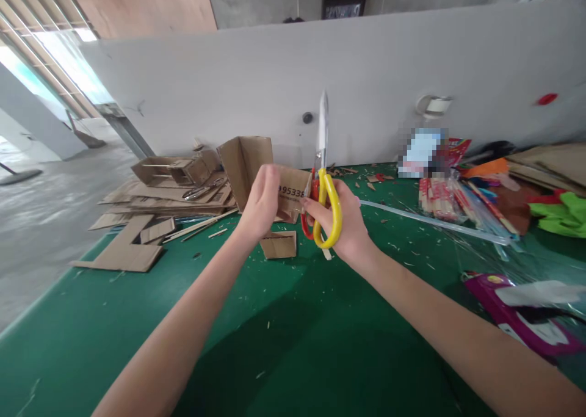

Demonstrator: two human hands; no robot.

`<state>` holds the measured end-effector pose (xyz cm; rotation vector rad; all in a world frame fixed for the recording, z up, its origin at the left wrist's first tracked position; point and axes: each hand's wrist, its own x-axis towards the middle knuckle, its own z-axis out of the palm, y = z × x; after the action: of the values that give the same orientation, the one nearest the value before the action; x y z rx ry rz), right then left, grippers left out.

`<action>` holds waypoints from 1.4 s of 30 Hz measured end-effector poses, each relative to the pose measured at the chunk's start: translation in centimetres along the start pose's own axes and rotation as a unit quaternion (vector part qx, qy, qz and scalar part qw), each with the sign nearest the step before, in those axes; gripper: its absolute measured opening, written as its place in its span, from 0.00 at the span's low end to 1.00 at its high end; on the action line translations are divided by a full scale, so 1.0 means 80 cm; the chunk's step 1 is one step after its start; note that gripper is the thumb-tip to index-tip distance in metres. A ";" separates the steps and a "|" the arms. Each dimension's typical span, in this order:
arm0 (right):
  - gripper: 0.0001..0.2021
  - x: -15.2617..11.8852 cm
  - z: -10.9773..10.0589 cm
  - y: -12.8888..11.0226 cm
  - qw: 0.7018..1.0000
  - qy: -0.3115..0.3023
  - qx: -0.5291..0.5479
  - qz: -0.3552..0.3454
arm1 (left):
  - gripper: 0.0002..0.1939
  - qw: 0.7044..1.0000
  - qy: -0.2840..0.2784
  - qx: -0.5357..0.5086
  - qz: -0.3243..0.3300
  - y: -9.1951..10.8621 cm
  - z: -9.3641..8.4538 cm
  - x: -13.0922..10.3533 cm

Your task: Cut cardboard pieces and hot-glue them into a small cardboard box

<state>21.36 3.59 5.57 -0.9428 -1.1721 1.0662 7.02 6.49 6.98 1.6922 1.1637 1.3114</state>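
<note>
Between my two hands is a piece of brown cardboard [291,184] with printed digits on it. My left hand [262,204] grips its left end, fingers closed. My right hand [345,221] is closed round the scissors [330,206], which have yellow and red handles, and its thumb presses the cardboard's right end. The blades point upward, away from the cardboard. A folded cardboard box part [247,166] stands just behind my left hand. Below the held piece, a small cardboard piece [280,246] sits on the green tabletop [293,337].
Cardboard scraps [132,246], thin sticks [196,226] and another pair of scissors [201,191] lie to the left. Along the right are a clear tube [434,223], bundled sticks [437,200], a phone [422,152], green material [563,215] and a purple object [517,310]. A white panel [229,87] stands behind.
</note>
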 end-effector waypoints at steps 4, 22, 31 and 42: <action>0.19 0.011 -0.009 0.005 0.998 -0.043 0.045 -0.022 | 0.18 0.983 -0.139 -0.102 -0.062 0.012 -0.023 -0.014; 0.25 0.015 -0.021 0.022 0.988 -0.132 0.008 -0.083 | 0.17 0.971 0.054 -0.216 -0.082 0.023 -0.020 -0.007; 0.30 0.018 -0.023 0.043 0.962 -0.238 -0.121 -0.054 | 0.16 0.964 0.151 -0.218 -0.011 0.015 -0.032 0.005; 0.29 0.031 -0.035 0.065 0.932 -0.285 -0.209 -0.078 | 0.16 0.965 0.143 -0.219 -0.020 -0.008 -0.023 0.013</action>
<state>23.53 7.18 0.75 -0.8601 -1.9823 1.0061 5.17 7.69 7.23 1.1817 0.9616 1.6836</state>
